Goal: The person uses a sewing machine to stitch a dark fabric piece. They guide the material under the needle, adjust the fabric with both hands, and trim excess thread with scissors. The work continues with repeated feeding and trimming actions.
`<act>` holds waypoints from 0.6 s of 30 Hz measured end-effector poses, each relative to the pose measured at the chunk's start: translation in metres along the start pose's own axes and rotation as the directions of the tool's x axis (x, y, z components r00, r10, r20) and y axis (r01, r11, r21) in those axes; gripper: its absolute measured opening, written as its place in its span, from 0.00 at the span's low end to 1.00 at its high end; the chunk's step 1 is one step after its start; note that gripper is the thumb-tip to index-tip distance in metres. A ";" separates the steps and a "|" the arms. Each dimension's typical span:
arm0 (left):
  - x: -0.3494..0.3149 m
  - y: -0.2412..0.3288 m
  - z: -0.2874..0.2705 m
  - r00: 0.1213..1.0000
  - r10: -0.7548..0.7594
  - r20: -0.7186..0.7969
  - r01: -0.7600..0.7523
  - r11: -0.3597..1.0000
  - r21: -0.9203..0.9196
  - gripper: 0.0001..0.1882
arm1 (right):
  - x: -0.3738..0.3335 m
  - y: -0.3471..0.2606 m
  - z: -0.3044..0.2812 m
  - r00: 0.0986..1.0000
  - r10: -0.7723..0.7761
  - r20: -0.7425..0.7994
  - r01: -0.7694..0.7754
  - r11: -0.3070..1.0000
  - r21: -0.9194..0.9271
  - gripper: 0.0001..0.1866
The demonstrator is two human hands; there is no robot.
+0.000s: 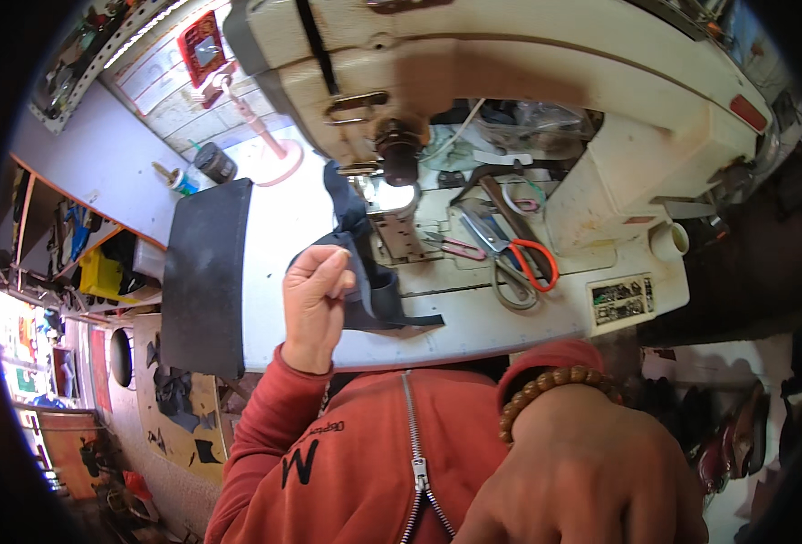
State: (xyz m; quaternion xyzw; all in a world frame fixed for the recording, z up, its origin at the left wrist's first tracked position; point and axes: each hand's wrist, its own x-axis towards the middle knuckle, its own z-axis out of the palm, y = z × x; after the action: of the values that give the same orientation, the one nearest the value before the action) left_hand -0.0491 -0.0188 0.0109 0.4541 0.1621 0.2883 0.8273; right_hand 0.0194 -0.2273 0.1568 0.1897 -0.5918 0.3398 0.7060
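Note:
My left hand (313,295) is raised over the front of the white sewing table (437,334), its fingers curled in a pinch. Whatever lies between the fingertips, if anything, is too small or hidden to make out. Dark strips of fabric or leather (383,295) lie just beside and behind that hand. They reach back to the presser area of a large cream sewing machine (501,68). Close to the camera, my right hand (591,471), with a beaded bracelet (550,385) at its wrist, shows its back. Its fingers run out of the lower edge.
Scissors with orange handles (534,263) and pink-handled thread snips (455,245) lie on the machine bed. A black flat panel (206,276) covers the table's left end. Behind it stand a dark jar (214,163) and a pink phone stand (274,159). Shoes (736,435) sit at the lower right.

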 end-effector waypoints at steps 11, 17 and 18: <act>-0.001 -0.004 0.002 0.999 -0.050 0.010 0.050 0.998 -0.048 0.04 | -0.011 -0.023 0.006 0.998 0.054 -0.038 -0.063 0.950 -0.306 0.12; -0.004 -0.004 0.006 0.996 -0.088 -0.017 0.088 0.996 0.004 0.03 | -0.027 -0.110 -0.022 0.984 -0.112 -0.140 -0.165 -0.258 -0.952 0.10; -0.005 -0.005 0.007 0.995 -0.101 -0.020 0.101 0.995 0.000 0.03 | -0.024 -0.132 -0.027 0.937 -0.320 -0.141 -0.251 -0.336 -0.908 0.08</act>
State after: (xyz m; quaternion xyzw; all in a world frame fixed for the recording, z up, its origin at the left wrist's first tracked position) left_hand -0.0473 -0.0285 0.0107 0.4430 0.1932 0.2505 0.8388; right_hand 0.1296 -0.3069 0.1448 -0.5133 -0.4728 -0.2858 0.6567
